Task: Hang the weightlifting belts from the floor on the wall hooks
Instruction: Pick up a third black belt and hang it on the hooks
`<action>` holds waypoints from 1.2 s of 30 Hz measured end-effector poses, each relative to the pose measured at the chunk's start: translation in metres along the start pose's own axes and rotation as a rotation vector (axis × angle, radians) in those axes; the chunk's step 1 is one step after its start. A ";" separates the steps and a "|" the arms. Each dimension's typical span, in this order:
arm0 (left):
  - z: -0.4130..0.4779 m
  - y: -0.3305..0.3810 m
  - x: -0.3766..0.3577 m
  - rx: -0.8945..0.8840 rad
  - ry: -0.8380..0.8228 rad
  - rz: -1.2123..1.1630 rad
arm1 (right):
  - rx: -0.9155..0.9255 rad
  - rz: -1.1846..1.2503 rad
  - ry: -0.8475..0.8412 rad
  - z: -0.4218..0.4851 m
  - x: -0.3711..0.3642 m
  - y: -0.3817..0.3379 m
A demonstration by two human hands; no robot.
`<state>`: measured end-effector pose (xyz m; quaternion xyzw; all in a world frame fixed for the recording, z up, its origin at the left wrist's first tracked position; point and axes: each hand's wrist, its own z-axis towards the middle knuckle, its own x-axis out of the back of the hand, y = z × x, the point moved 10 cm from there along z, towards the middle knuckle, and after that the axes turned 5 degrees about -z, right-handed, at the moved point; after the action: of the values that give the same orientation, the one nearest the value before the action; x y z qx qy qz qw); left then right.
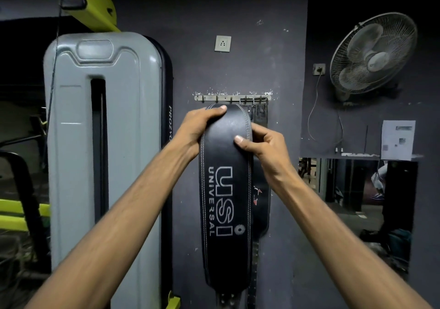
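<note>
A black leather weightlifting belt [226,203] printed "USI UNIVERSAL" hangs lengthwise in front of the dark wall. My left hand [200,127] grips its upper left edge, fingers curled over the top. On the upper right edge my right hand [264,146] pinches it, thumb on the face. The belt's top sits just below a metal hook rail [214,98] on the wall. A second dark belt [260,189] hangs from the rail's right hooks by a metal buckle, mostly hidden behind the one I hold.
A grey weight-stack cover [102,156] of a gym machine stands close on the left, with yellow-green frame parts [90,3] above it. A wall socket [222,43] is above the rail. A wall fan [371,56], a cable and a mirror [352,208] are to the right.
</note>
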<state>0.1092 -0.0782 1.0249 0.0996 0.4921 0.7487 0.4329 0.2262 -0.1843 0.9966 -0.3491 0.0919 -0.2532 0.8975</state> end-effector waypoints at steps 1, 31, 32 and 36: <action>0.000 0.003 0.001 -0.025 0.003 0.005 | 0.014 -0.016 0.003 -0.001 0.002 -0.003; -0.017 -0.034 -0.008 -0.144 -0.122 0.086 | -0.170 -0.077 -0.006 0.002 0.006 0.000; -0.020 -0.035 -0.009 -0.159 -0.138 0.097 | -0.178 -0.045 0.014 0.006 0.007 -0.001; -0.026 -0.048 -0.006 -0.149 -0.160 0.135 | -0.155 -0.040 0.078 0.010 0.014 -0.001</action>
<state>0.1240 -0.0929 0.9739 0.1595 0.3912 0.8002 0.4256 0.2410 -0.1860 1.0051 -0.4090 0.1392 -0.2769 0.8583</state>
